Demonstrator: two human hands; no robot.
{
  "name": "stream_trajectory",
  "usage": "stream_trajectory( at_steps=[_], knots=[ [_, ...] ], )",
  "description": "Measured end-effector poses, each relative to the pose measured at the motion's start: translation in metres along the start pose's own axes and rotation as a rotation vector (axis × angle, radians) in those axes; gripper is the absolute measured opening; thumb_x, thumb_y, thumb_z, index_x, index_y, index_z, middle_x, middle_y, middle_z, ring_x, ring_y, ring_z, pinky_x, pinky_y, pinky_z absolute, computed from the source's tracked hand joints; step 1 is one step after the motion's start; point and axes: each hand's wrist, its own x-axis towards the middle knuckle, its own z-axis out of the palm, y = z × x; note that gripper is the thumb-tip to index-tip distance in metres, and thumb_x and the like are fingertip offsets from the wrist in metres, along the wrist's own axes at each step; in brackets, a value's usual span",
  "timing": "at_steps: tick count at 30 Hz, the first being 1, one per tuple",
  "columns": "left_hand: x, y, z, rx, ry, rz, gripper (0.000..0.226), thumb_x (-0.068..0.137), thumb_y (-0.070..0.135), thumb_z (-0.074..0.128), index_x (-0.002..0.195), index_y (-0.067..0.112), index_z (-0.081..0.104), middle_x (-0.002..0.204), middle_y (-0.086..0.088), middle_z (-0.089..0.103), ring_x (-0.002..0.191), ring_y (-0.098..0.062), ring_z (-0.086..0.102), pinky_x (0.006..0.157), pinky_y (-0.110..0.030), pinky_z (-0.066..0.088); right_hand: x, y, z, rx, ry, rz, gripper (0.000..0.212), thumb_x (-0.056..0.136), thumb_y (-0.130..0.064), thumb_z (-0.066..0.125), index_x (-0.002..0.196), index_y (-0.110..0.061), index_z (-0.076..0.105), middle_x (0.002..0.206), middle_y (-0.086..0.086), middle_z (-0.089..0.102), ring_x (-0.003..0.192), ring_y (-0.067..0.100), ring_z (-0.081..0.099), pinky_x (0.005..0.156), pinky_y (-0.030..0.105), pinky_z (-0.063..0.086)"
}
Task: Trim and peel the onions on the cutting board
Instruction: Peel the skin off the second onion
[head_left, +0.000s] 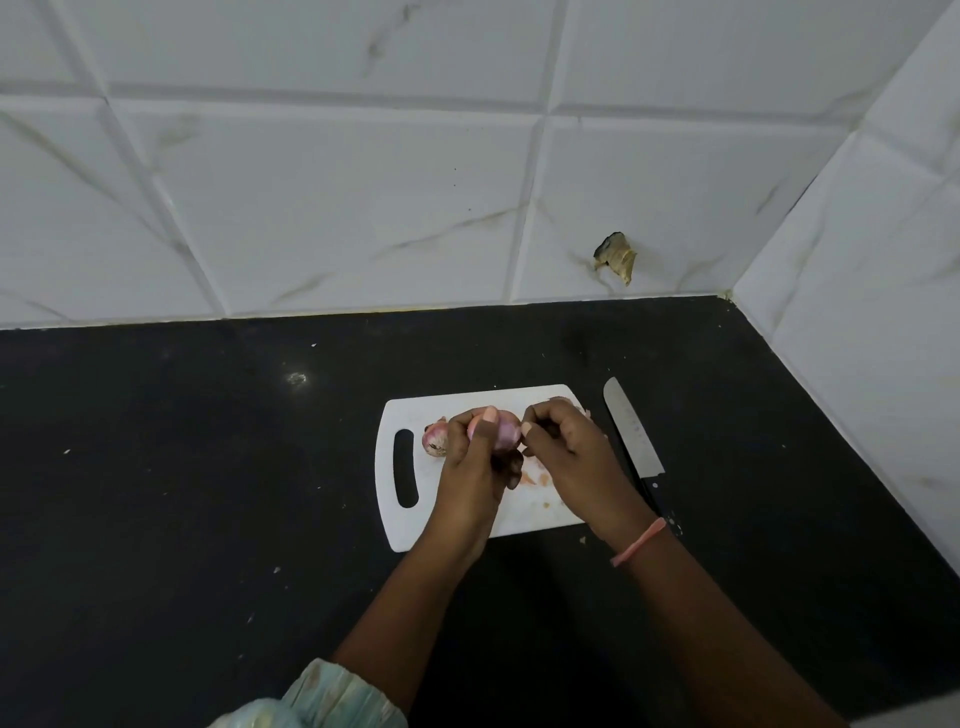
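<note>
A white cutting board lies on the black counter. My left hand grips a pink onion just above the board, thumb across its top. My right hand pinches at the onion's right side with curled fingers; what it pinches is too small to tell. A second onion lies on the board just left of my left hand, partly hidden by it. Bits of peel are scattered on the board under my hands.
A kitchen knife lies on the counter along the board's right edge, blade pointing away, handle partly under my right wrist. White tiled walls close off the back and right. A damaged patch marks the back wall. Black counter stretches to the left.
</note>
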Motion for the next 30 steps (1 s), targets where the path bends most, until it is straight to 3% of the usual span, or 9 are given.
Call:
stream_trajectory(
  at_steps=[5,9,14,20,22,25,30],
  knots=[
    [0.000,0.001,0.001,-0.102,-0.024,-0.068,0.054,0.104,0.046,0.036,0.124,-0.001,0.054,0.092,-0.012,0.063,0.073,-0.016,0.056,0.071,-0.031,0.047,-0.003,0.007,0.008,0.209,0.187,0.096,0.012,0.094,-0.022,0.060,0.100,-0.013,0.066,0.096,0.002,0.070,0.087,0.013,0.070,0.077,0.028,0.056],
    [-0.005,-0.005,0.004,-0.041,-0.060,-0.077,0.056,0.102,0.057,0.032,0.123,0.016,0.063,0.115,-0.013,0.071,0.113,-0.036,0.062,0.099,-0.051,0.049,-0.010,0.002,0.019,-0.010,0.256,-0.049,0.021,0.084,-0.025,0.074,0.103,-0.018,0.068,0.098,-0.009,0.069,0.094,0.003,0.065,0.078,0.016,0.054],
    [-0.008,-0.006,0.008,-0.058,-0.031,-0.062,0.054,0.101,0.057,0.032,0.119,0.019,0.066,0.116,-0.018,0.068,0.095,-0.026,0.056,0.076,-0.033,0.048,-0.009,0.001,0.015,-0.097,0.342,-0.174,0.008,0.086,-0.007,0.069,0.092,-0.011,0.073,0.089,-0.004,0.069,0.088,0.000,0.063,0.072,0.006,0.047],
    [-0.004,-0.005,0.005,0.049,-0.063,-0.054,0.059,0.090,0.066,0.047,0.125,0.021,0.061,0.117,-0.010,0.069,0.101,-0.028,0.064,0.080,-0.029,0.053,-0.011,0.001,0.015,-0.201,0.360,-0.208,0.007,0.088,-0.012,0.068,0.094,-0.010,0.071,0.089,-0.005,0.068,0.084,0.002,0.064,0.073,0.010,0.050],
    [-0.003,-0.004,0.004,0.049,-0.063,-0.035,0.053,0.089,0.059,0.050,0.122,0.020,0.063,0.115,-0.009,0.070,0.102,-0.028,0.064,0.078,-0.024,0.054,-0.009,0.000,0.014,-0.217,0.342,-0.219,0.007,0.089,-0.013,0.067,0.094,-0.009,0.071,0.090,-0.003,0.068,0.083,0.003,0.064,0.074,0.011,0.050],
    [-0.004,-0.001,0.006,-0.122,-0.057,-0.088,0.049,0.093,0.048,0.050,0.121,0.011,0.063,0.103,-0.006,0.072,0.094,-0.019,0.058,0.076,-0.025,0.051,-0.006,-0.002,0.013,-0.151,0.339,-0.148,0.008,0.089,-0.013,0.067,0.095,-0.009,0.071,0.091,-0.001,0.069,0.083,0.004,0.064,0.072,0.007,0.047],
    [-0.004,-0.003,0.008,-0.331,-0.017,-0.146,0.036,0.091,0.042,0.055,0.112,0.014,0.065,0.085,0.006,0.069,0.084,-0.011,0.052,0.079,-0.025,0.045,-0.002,-0.001,0.010,0.050,0.268,0.039,0.011,0.088,-0.016,0.068,0.096,-0.011,0.073,0.093,0.001,0.071,0.084,0.002,0.067,0.071,0.012,0.051]
  ],
)
